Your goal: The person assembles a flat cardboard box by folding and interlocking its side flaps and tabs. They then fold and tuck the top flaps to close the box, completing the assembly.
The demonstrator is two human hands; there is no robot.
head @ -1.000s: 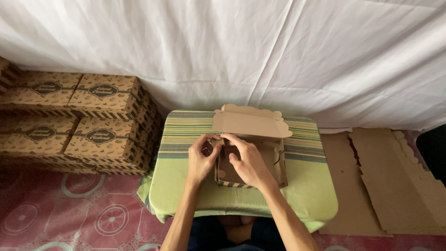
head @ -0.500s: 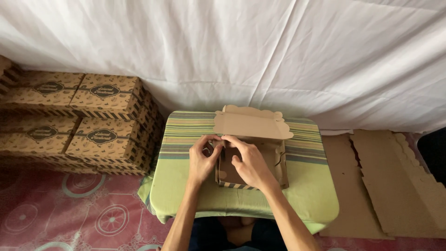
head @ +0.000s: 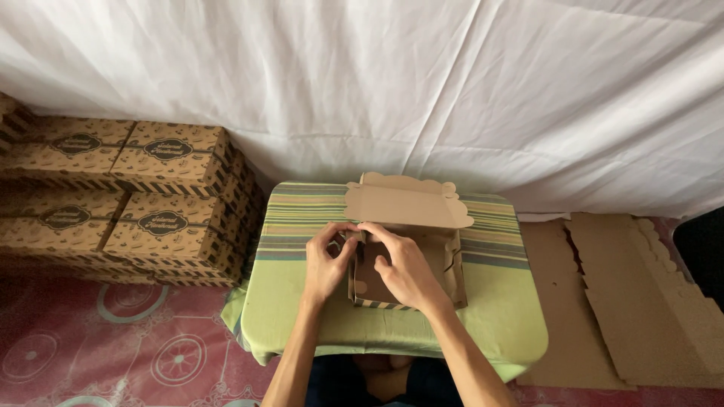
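A brown cardboard box (head: pixel 449 264), partly folded with its scalloped lid (head: pixel 407 202) standing open at the back, sits on a small table under a green striped cloth (head: pixel 294 294). My left hand (head: pixel 326 264) pinches the box's left wall near its back corner. My right hand (head: pixel 401 267) reaches across the box's inside and presses on that same left wall, fingertips meeting those of the left hand. The box floor is mostly hidden under my right hand.
Stacks of finished patterned brown boxes (head: pixel 136 203) stand to the left of the table. Flat unfolded cardboard sheets (head: pixel 641 301) lie on the floor to the right. A white sheet (head: pixel 422 90) hangs behind. The floor mat (head: pixel 90 347) is red with round patterns.
Both hands stay at the box's left wall; the fingers have shifted only slightly. The box and lid are where they were.
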